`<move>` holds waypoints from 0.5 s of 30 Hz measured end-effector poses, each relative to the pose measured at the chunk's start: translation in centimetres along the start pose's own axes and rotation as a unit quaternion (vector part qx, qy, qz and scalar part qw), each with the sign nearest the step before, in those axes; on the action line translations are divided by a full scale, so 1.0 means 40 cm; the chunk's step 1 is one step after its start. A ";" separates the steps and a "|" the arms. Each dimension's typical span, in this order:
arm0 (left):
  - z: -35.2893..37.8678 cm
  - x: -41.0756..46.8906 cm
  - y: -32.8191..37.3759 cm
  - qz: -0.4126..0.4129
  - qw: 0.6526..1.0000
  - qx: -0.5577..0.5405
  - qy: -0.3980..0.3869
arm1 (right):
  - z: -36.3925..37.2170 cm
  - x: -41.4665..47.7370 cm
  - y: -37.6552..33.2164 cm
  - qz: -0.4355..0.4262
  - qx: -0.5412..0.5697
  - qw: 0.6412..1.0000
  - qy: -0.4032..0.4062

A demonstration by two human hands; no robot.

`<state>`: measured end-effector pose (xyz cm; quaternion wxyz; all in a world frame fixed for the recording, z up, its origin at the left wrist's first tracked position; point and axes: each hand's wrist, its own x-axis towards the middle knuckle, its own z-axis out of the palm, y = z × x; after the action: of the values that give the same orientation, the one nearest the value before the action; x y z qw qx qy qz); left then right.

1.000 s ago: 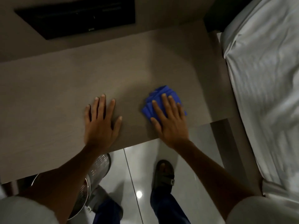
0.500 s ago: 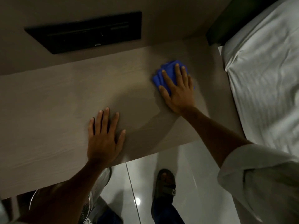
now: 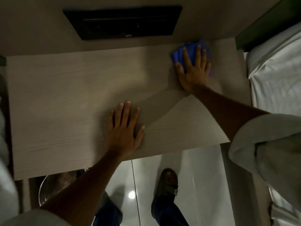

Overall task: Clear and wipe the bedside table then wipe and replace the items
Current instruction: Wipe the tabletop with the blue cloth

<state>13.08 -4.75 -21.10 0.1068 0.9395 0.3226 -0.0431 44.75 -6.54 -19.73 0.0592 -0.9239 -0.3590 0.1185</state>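
Observation:
The bedside table (image 3: 57, 98) is a pale wood-grain top with nothing standing on it. A folded blue cloth (image 3: 179, 53) lies at its far right corner, close to the wall. My right hand (image 3: 194, 69) presses flat on the cloth, fingers spread and pointing at the wall, covering most of it. My left hand (image 3: 124, 129) rests flat on the table near the front edge, fingers apart, holding nothing.
A black recessed panel (image 3: 123, 23) is set in the wall above the table. A bed with white sheets (image 3: 275, 75) runs along the right. A metal mesh bin (image 3: 53, 186) stands under the table's front edge. My sandalled foot (image 3: 168, 185) is on the glossy tiled floor.
My right hand has slid the blue cloth from the table's front edge away to the far right corner by the wall. My left hand has stayed flat on the table.

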 end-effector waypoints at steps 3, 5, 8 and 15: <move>-0.003 -0.005 0.000 0.001 1.000 -0.014 -0.001 | 0.024 -0.091 -0.054 -0.037 -0.005 0.999 -0.004; -0.009 -0.023 -0.007 0.001 1.000 -0.016 -0.001 | 0.042 -0.193 -0.061 -0.029 -0.005 1.000 0.000; -0.013 -0.007 -0.001 0.000 1.000 -0.012 0.006 | 0.063 -0.331 -0.045 0.008 0.006 1.000 -0.009; -0.027 -0.033 -0.060 0.041 0.995 -0.090 0.013 | 0.099 -0.658 -0.057 -0.001 -0.035 0.997 -0.069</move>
<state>10.57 -3.44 -20.26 0.1880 0.9391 0.2877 0.0029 23.44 -22.61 -18.46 0.0021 -0.9146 -0.3671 0.1695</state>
